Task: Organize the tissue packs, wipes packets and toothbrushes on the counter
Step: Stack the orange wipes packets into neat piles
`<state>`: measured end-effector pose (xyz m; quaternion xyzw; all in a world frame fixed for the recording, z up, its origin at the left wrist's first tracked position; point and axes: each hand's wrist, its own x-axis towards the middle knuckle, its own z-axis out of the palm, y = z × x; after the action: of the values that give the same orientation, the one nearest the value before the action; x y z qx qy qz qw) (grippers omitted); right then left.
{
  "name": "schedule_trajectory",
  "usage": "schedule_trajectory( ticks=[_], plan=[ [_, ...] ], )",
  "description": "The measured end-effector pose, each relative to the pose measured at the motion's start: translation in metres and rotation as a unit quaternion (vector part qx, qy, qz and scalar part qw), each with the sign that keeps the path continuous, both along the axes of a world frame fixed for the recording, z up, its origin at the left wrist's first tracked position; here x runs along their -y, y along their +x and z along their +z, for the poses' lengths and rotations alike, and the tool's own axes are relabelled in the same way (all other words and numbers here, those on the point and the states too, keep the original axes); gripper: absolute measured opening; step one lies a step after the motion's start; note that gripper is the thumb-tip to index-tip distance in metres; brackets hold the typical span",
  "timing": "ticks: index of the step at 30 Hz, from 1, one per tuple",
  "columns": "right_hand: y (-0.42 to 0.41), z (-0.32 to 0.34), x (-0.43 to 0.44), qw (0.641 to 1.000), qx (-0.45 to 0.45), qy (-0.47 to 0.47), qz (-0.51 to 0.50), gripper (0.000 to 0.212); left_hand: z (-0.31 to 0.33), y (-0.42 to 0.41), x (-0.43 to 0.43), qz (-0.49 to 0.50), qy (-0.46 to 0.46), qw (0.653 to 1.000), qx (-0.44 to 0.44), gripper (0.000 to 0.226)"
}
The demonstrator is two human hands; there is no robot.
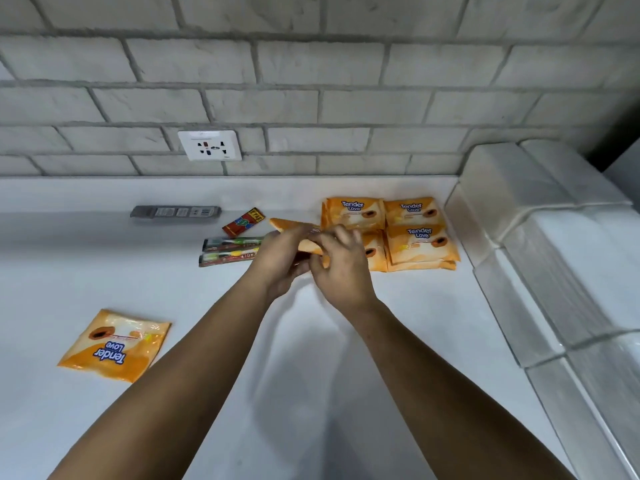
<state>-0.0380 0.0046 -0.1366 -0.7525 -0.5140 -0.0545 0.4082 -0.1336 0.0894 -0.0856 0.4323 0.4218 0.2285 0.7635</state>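
An orange wipes packet (289,225) is held above the tabletop (242,341) at the centre of the frame, tilted and seen almost edge-on. It is gripped from the left by the left hand (280,258) and from the right by the right hand (343,271). The fingers of both hands are curled round it. The exact lie of the fingertips cannot be told because of blur.

Just right of the hands, a block of stacked wipes packets (420,244) is laid flat in two rows, labels upright. The near-left packet of the block is partly hidden by the right hand.

Just left of the hands, two wrapped toothbrushes (232,244) are laid side by side, lengthwise across the frame. A small red packet (244,221) is set at a slant just behind them.

A loose wipes packet (114,344) is noted flat at the lower left, well apart from the block, its label upside down.

Wrapped white tissue packs (554,271) are ranged in a line along the right edge of the tabletop, from the back wall towards the lower right corner.

A grey strip (175,213) is noted at the rear, left of centre. A wall socket (209,145) is fitted to the grey brick wall (346,64) above it.
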Motion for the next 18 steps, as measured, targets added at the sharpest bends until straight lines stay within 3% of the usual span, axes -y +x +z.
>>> schedule_trajectory(
  ticks=[2, 8, 14, 18],
  plan=[
    [0.014, -0.004, 0.009, 1.0, 0.018, -0.002, 0.0, 0.038, -0.007, 0.012, -0.002, 0.014, 0.004, 1.0, -0.015, 0.01],
    [0.061, -0.027, 0.029, 0.996, -0.026, -0.058, -0.068, 0.05, -0.027, 0.041, -0.01, -0.006, -0.032, 0.999, -0.016, 0.024],
    [0.102, -0.051, 0.036, 0.989, 0.045, -0.133, -0.039, 0.055, -0.048, 0.069, -0.021, -0.036, -0.046, 0.997, -0.052, 0.027],
    [0.119, -0.062, 0.035, 0.988, 0.069, -0.137, -0.02, 0.047, -0.074, 0.082, -0.028, -0.058, 0.054, 0.986, -0.148, 0.044]
  ],
)
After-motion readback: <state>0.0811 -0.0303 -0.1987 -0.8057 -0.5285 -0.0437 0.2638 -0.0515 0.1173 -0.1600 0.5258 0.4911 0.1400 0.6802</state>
